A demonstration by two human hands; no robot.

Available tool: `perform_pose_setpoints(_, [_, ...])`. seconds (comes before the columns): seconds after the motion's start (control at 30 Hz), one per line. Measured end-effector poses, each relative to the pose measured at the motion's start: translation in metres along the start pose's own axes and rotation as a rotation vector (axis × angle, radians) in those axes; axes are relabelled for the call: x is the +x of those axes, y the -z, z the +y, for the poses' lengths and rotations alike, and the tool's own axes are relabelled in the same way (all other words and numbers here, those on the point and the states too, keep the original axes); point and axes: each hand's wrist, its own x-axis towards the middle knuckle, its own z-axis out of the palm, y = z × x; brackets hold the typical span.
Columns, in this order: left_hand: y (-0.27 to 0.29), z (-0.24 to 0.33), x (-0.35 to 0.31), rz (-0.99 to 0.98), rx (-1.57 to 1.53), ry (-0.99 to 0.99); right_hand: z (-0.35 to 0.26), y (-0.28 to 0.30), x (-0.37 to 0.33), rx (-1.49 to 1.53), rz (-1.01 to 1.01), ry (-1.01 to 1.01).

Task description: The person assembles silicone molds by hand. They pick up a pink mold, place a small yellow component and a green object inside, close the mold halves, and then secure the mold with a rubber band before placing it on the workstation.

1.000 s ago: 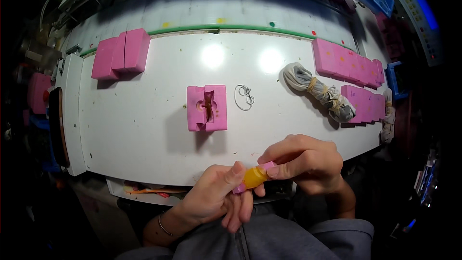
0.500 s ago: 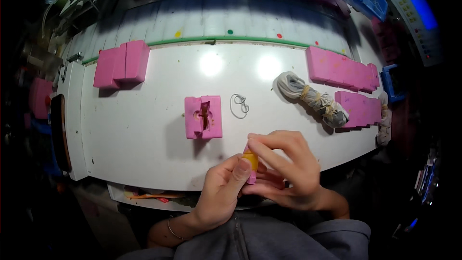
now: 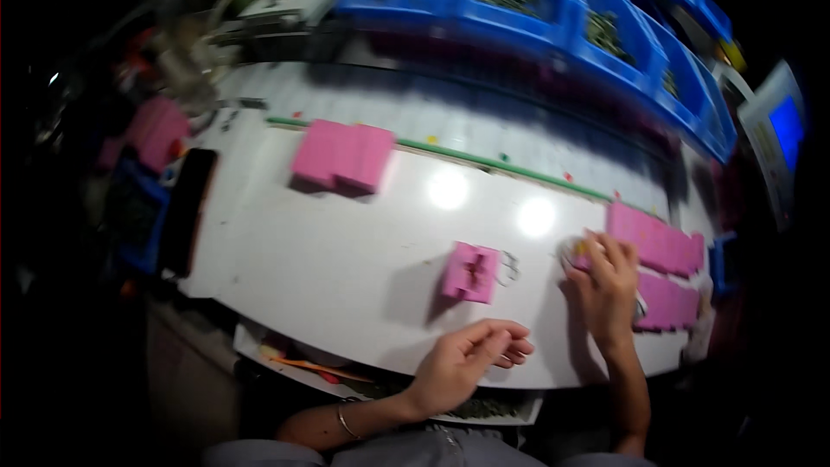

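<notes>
My right hand [image 3: 609, 285] is closed with its fingertips on a small yellow and pink piece [image 3: 581, 248], partly hidden by the fingers. It is over the grey-white cloth bundle [image 3: 641, 305], which the hand mostly covers. Near the front edge hovers my left hand [image 3: 467, 363], its fingers loosely bent and apart, with nothing visible in them. Beyond the left hand a pink block [image 3: 471, 272] with a slotted, brownish hollow stands on the white table [image 3: 346, 268]. Right beside that block lies a thin curled wire [image 3: 511, 268].
Two pink blocks [image 3: 344, 156] stand at the back left. Rows of pink blocks [image 3: 653, 242] line the right side. Blue bins [image 3: 519, 0] with small greenish parts hang over the back. A drawer [image 3: 303, 367] sits under the front edge, and a device with a blue screen [image 3: 787, 134] stands far right.
My hands have parted: the right went right to the cloth bundle with the yellow and pink piece, while the left let go of it. The view has tilted and shifted.
</notes>
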Motion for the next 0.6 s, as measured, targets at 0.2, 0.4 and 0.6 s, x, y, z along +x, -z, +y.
perform_pose_setpoints(0.2, [0.011, 0.021, -0.001, 0.533, 0.813, -0.846, -0.006, 0.005, -0.004, -0.106, -0.118, 0.009])
perform_pose_setpoints(0.4, [0.020, 0.022, 0.028, 0.674, 1.048, -0.785, -0.015, -0.004, 0.010, 0.170, -0.030, -0.030])
perform_pose_setpoints(0.6, [0.024, 0.029, 0.033, 0.377, 0.627, -0.528, 0.003, -0.010, -0.007, -0.013, 0.059, 0.088])
